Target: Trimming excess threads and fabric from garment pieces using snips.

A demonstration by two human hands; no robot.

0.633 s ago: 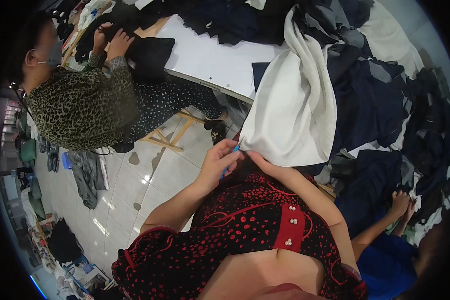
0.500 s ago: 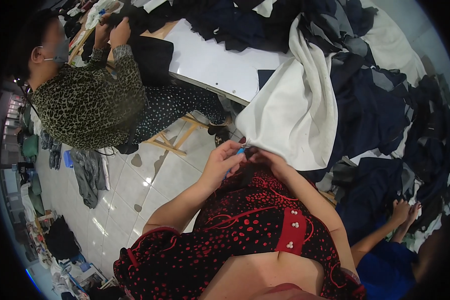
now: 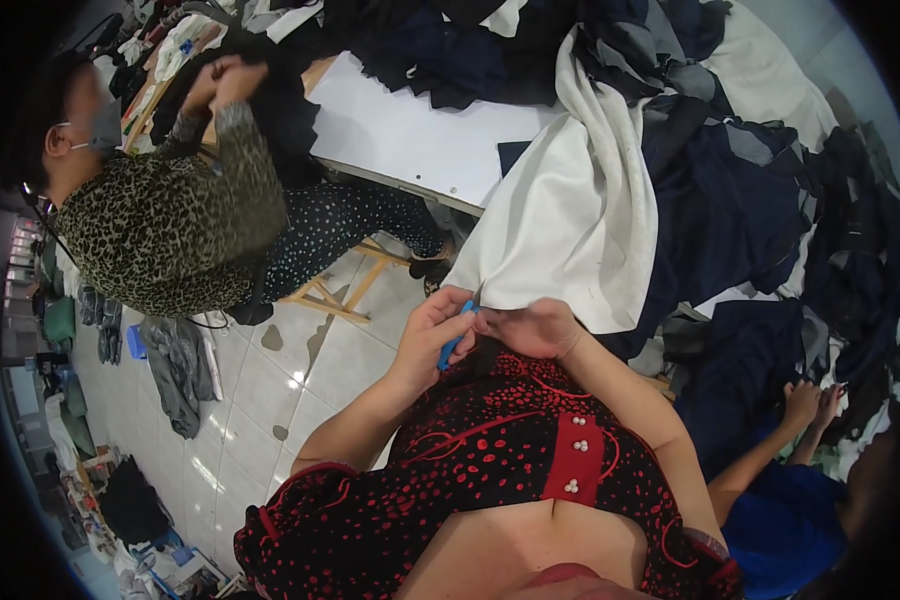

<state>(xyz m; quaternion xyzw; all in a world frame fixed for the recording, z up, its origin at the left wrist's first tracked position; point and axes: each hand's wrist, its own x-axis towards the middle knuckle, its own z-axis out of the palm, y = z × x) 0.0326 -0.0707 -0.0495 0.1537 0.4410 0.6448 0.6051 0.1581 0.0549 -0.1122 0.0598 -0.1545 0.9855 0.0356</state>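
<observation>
My left hand (image 3: 428, 335) is closed around small blue-handled thread snips (image 3: 457, 338), whose narrow metal blade points up at the edge of a white cloth (image 3: 560, 220). Close beside it, my right hand (image 3: 538, 328) pinches the lower edge of that cloth, and the two hands' fingertips nearly meet there. From my hands the cloth spreads up over the table edge, draped on dark navy fabric (image 3: 725, 200). Exactly where the blade tip touches is too small to tell.
A white tabletop (image 3: 420, 130) lies ahead, heaped with dark cloth (image 3: 470, 55). At left a masked person in a leopard-print top (image 3: 170, 220) sits handling black fabric, near a wooden stool (image 3: 345, 285). At lower right another person's hands (image 3: 808, 402) touch navy cloth.
My left hand has turned, so the snips' blue handle shows more fully. My right hand has opened out slightly along the cloth edge. The person at left has shifted their hands.
</observation>
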